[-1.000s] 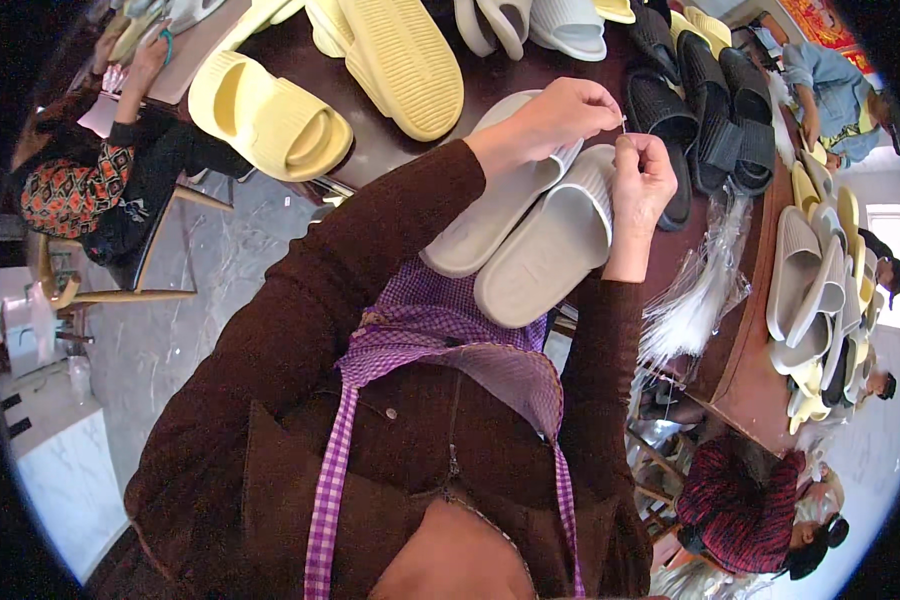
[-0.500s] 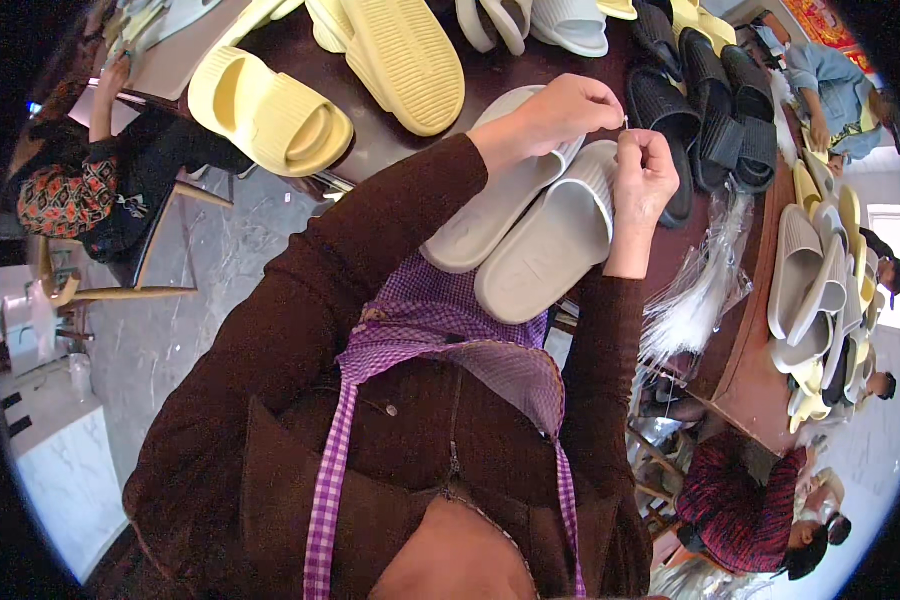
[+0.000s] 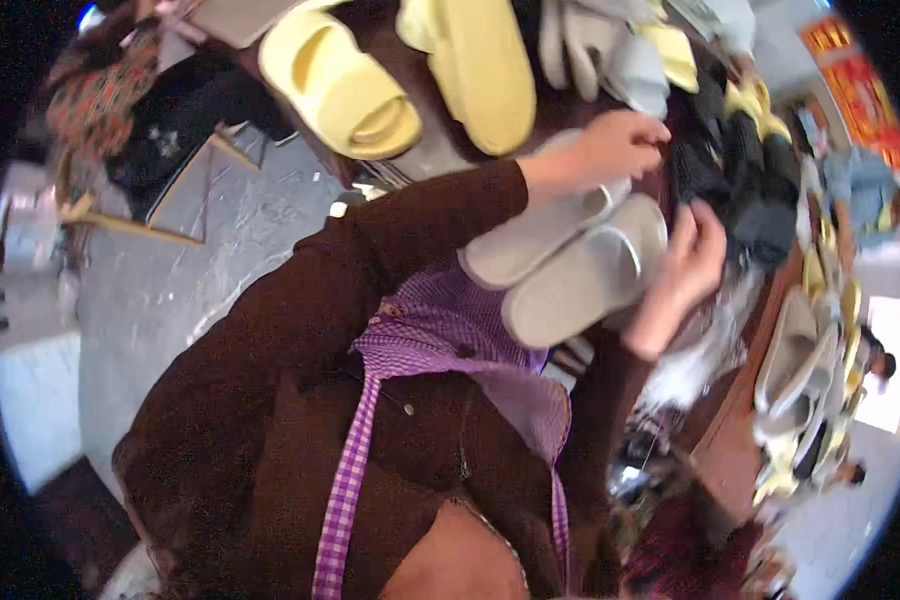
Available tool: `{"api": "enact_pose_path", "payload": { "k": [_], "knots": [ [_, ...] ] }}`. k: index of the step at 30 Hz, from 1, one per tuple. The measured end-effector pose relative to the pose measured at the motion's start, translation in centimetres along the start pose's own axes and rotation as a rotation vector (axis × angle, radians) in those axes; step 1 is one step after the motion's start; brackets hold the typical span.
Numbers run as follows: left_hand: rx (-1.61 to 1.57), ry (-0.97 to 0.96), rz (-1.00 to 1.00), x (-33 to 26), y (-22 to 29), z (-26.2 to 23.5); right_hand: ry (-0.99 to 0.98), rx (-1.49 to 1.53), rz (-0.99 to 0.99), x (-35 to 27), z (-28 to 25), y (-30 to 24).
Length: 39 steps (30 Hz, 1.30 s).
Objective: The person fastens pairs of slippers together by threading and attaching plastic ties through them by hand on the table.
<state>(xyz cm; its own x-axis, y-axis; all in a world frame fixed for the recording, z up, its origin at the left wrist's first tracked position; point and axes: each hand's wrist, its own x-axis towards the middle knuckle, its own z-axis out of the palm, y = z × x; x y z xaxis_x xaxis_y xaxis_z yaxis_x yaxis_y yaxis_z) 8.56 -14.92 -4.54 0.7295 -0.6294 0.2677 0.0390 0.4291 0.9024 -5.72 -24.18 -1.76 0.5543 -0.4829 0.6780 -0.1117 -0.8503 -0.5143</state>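
A pair of light grey slides lies at the near table edge, the left slide [image 3: 515, 245] and the right slide [image 3: 570, 295] side by side, toes pointing away from me. My left hand [image 3: 610, 152] is over the strap end of the left slide, its fingers curled together; what they hold, if anything, is too blurred to make out. Just right of the right slide's strap is my right hand [image 3: 688, 262], raised and apart from the left, its fingers smeared by motion. Whether either hand touches the slides cannot be told.
Yellow slides [image 3: 345, 85] lie at the far left of the table, with another yellow slide [image 3: 485, 80] beside them. Black slides [image 3: 745, 185] stand at the right. A bundle of clear-white strands [image 3: 695, 350] hangs near the right edge. More slides [image 3: 795, 355] and people are farther right.
My hands, pinched together around a tiny thin thing before, have come apart, the right one moving down and rightward. The whole view has shifted and blurred.
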Motion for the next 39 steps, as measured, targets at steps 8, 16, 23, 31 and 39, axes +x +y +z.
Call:
{"api": "enact_pose_path", "payload": {
  "k": [8,16,23,31,39],
  "knots": [
    [0.529,0.234,0.281,-8.5,4.3,-4.8,-0.53,0.124,0.195,-5.7,-1.7,-4.7],
    [0.78,0.299,0.522,-14.5,6.5,-9.3,-0.444,-0.267,0.081,-4.0,2.4,-4.0],
    [0.924,0.519,0.574,-16.7,9.5,-13.4,-0.387,-0.407,0.201,-3.6,0.0,-2.9],
    [0.821,1.055,0.365,-18.4,11.7,-24.2,-0.118,-1.03,-0.061,9.0,-19.3,4.8],
    [0.593,0.86,0.072,-15.4,8.9,-28.6,-0.086,-1.209,-0.09,21.8,-42.8,19.6]
  ]
}}
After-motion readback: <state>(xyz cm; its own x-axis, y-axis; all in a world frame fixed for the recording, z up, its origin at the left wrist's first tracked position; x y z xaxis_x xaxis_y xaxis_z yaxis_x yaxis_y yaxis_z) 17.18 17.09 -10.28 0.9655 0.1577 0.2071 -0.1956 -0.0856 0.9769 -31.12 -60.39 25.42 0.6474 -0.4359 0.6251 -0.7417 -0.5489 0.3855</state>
